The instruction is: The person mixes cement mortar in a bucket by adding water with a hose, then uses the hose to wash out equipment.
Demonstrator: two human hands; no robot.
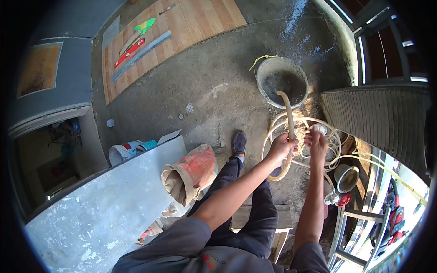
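My left hand (283, 148) is closed around a pale yellowish hose (290, 119). The hose's upper end curves over the rim and into a large grey bucket (261, 84), which holds some dark grey contents. Below the hand, the hose bends near my shoe. My right hand (317, 144) is a short way to the right, its fingers loosely curled and apart, with no hold on anything visible. A small whitish object (320, 128) shows just beyond its fingertips; I cannot make out what it is. Loops of the same hose (336, 136) lie on the floor around this hand.
An opened paper sack (198, 170) stands left of my legs beside a worn grey panel (109, 204). Farther off, a red spirit level (129, 53) and a metal straightedge (141, 55) rest on wooden boards (200, 22). A small pail (347, 178) and a ladder (364, 215) are at right.
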